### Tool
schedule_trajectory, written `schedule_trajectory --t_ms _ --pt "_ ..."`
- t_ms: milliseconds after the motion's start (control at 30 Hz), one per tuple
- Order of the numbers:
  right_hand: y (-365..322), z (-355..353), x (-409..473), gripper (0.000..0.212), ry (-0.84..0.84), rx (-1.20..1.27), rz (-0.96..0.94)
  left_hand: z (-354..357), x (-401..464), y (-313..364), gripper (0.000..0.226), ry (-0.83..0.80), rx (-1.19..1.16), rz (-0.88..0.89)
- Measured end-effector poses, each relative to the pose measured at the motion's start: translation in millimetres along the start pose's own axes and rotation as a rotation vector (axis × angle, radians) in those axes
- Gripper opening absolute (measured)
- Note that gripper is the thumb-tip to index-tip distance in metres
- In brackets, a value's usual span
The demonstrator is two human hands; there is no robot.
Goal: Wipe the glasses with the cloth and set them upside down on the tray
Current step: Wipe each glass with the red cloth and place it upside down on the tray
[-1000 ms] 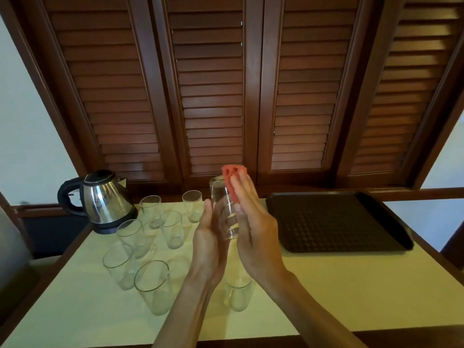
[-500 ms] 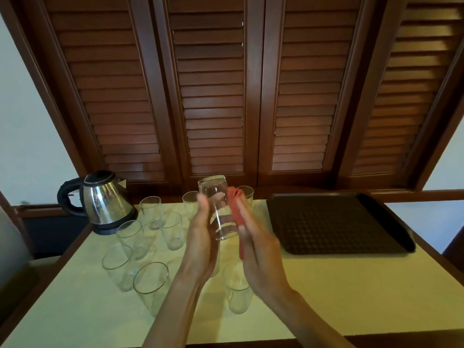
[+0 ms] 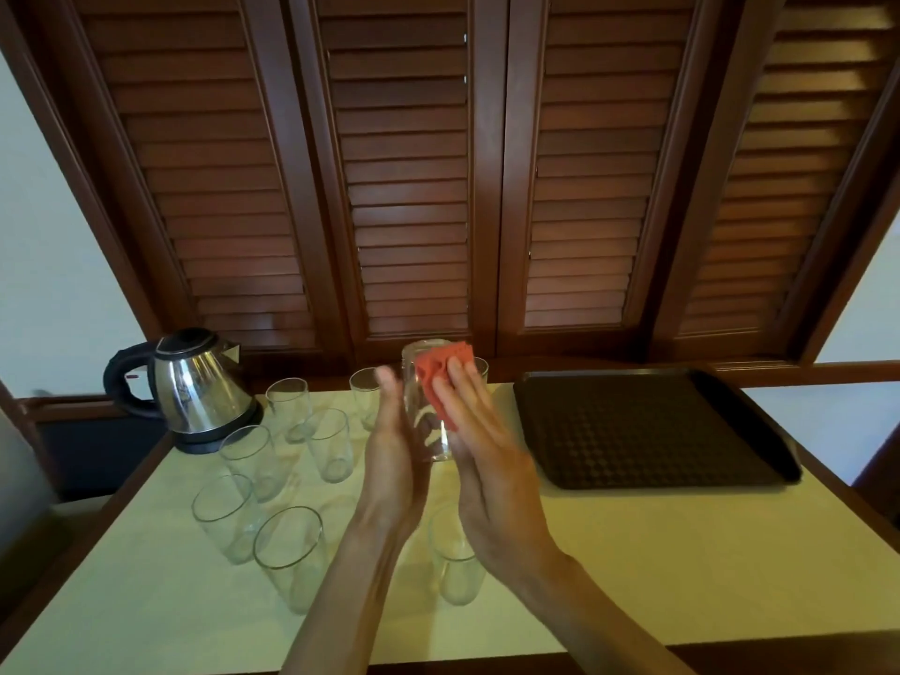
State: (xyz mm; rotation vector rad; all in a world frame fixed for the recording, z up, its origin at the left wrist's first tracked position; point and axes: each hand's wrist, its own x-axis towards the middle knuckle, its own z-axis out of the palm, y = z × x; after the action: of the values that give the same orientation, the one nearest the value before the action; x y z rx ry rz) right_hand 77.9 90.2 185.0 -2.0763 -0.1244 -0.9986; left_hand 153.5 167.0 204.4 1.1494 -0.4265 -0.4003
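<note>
- The kettle (image 3: 195, 387) stands far to the left of the left hand, at the back corner of the table (image 3: 682, 552), and it has not moved in the last second
- Between the kettle and the left hand stand several glasses (image 3: 287, 552), all upright with the mouth up; they are in the same places as one second ago, so I judge they are not yet wiped
- The left hand (image 3: 397, 455) holds the raised glass (image 3: 426, 406) from its left side; the fingers are mostly straight and press flat on the wall, the thumb I cannot see well
- The raised glass is between the two hands, above the table, and its closed bottom seems to point up and away; half a second ago it leaned a little more to the left
- The cloth (image 3: 440, 382) is red and lies on the right side of the raised glass, under the right fingers; half a second ago it was lower on the wall, now it is near the top end, so the wiping stroke goes along the glass
- The right hand (image 3: 487, 445) presses the cloth to the glass with straight, closed fingers
- One more glass stands just under the right wrist, and another is partly hidden behind the right fingers
- The tray (image 3: 647, 426) lies to the right of the right hand and carries no glass, so the task is only at its first glass
</note>
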Motion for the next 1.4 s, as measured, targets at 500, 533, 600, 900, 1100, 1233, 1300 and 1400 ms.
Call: schedule_trajectory --t_ms 500,533,600,900,1100,1233,1300,1400 --pt "1.1 -8.7 16.4 0.046 0.069 0.185 0.13 2.5 -5.9 2.5 0.06 -0.028 0.072 0.033" --pt "-0.6 -7.4 17.6 0.046 0.048 0.166 0.1 3.3 -7.2 1.7 0.058 -0.002 0.068 0.041" --pt "0.5 -2.6 7.6 0.046 -0.01 0.131 0.035 0.3 -4.8 2.6 0.057 0.064 0.032 0.089" --pt "-2.0 1.5 5.5 0.047 0.011 0.112 0.047 -0.3 -3.0 2.3 0.065 0.021 0.052 0.004" --pt "-0.1 -6.6 15.4 0.046 0.044 0.18 0.123 -1.1 0.3 0.6 0.056 -0.013 0.107 0.044" --pt "-2.3 1.1 4.7 0.046 -0.048 0.02 -0.001 -1.6 1.9 2.4 0.047 -0.001 0.094 0.021" --pt "4.8 -2.1 -0.8 0.047 -0.014 0.103 0.06 -1.8 0.8 7.5 0.059 0.025 0.036 0.035" --pt "5.9 -6.7 10.8 0.047 0.074 0.154 0.138 3.2 -4.8 8.5 0.063 0.014 0.087 0.044"
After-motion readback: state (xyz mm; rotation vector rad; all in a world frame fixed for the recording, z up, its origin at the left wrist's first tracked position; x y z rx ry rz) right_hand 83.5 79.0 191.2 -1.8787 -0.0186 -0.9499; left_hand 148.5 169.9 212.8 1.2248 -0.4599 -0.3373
